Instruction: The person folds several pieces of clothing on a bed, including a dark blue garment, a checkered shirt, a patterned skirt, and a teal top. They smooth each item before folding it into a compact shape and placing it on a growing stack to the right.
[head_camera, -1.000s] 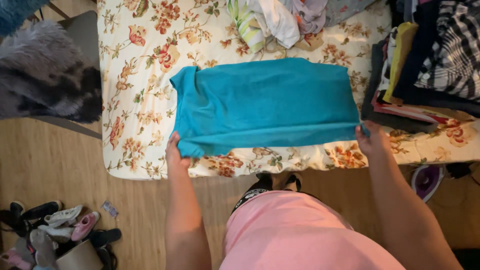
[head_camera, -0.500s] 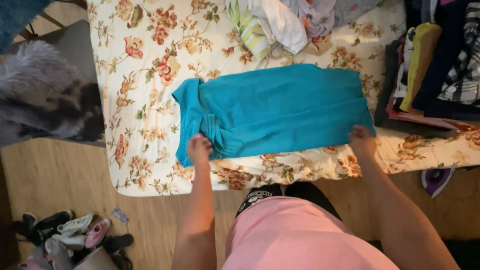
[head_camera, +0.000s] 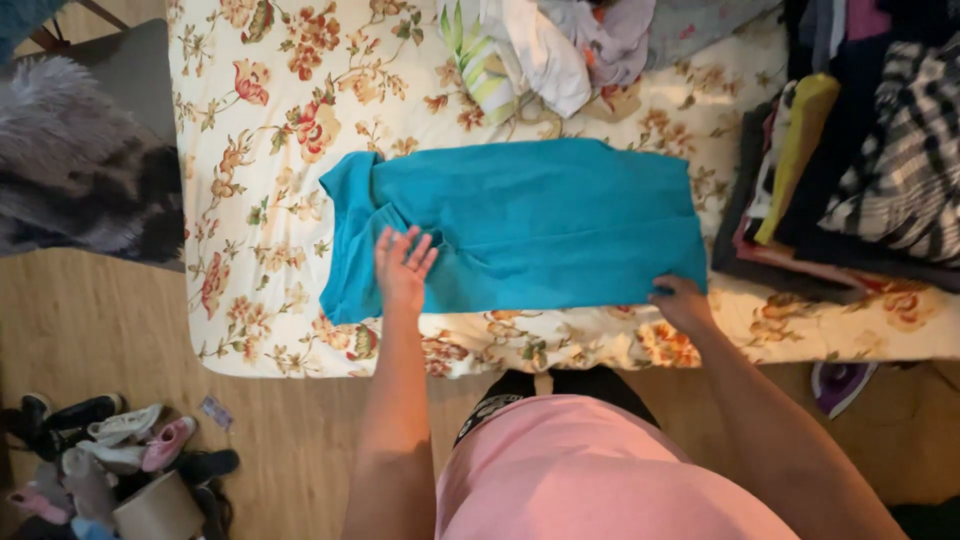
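Teal garment (head_camera: 540, 220) — left hand (head_camera: 402, 268) now flat on it, farther in.

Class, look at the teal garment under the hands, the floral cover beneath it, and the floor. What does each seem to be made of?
Teal garment: soft matte knit fabric, probably cotton; it creases and lies limp.
Floral cover: printed woven cloth, matte, draping softly over the edge.
Floor: wood or wood-look laminate; pale grain lines, slight sheen.
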